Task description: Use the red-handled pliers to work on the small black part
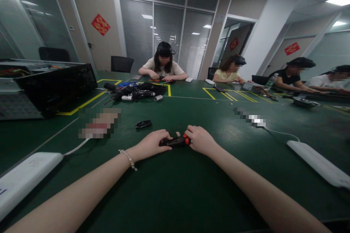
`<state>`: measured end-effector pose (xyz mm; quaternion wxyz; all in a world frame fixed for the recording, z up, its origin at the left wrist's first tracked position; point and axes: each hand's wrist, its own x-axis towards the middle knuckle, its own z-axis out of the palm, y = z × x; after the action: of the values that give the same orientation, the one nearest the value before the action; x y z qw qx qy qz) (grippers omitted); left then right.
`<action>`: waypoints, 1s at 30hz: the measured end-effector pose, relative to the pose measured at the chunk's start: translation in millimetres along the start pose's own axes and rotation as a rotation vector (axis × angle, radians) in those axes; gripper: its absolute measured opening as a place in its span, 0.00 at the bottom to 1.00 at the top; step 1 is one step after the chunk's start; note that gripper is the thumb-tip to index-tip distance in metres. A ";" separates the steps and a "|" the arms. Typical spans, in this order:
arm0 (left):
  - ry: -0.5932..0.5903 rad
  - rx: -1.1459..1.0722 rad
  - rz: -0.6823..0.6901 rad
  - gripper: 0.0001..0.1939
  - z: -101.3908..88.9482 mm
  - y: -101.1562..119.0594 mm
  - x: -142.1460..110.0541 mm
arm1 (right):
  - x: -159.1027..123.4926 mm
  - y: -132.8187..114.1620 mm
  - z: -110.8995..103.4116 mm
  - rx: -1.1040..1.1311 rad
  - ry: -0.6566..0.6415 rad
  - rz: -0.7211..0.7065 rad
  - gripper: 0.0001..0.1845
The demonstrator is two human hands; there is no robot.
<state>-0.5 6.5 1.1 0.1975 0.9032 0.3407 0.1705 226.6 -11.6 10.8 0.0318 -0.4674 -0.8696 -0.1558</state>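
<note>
My left hand (154, 141) is closed around the near end of a small dark, elongated part (176, 141), low over the table. Opposite it, my right hand (201, 140) grips a red-and-black handle (187, 139), which looks like a screwdriver's. Its tip is hidden, and I cannot tell whether it touches the dark part. Just beyond my fingers lies a tiny pale scrap (177, 134). A black, hollow-looking shell piece (143, 123) rests on the table ahead of my left hand.
On the green table (175, 196), a white power bank (30, 174) and cabled device flank my left arm; another white power bank (318, 162) lies right. Ahead is a pile of black parts (136, 91). A black computer case (57, 87) stands left. Several people sit opposite.
</note>
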 end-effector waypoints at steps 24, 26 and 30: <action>-0.001 -0.030 -0.006 0.12 0.4 -1.5 0.4 | 0.6 0.7 2.8 0.009 0.010 0.000 0.12; -0.005 -0.029 -0.013 0.12 0.3 -1.1 0.4 | 0.6 0.4 2.9 0.011 0.012 -0.003 0.11; -0.009 -0.021 -0.018 0.12 -0.1 -0.7 0.1 | 0.3 0.0 1.9 0.013 0.015 -0.002 0.11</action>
<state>-0.8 7.1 0.9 0.2100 0.8988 0.3460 0.1682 226.6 -10.8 9.1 0.0414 -0.4651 -0.8708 -0.1537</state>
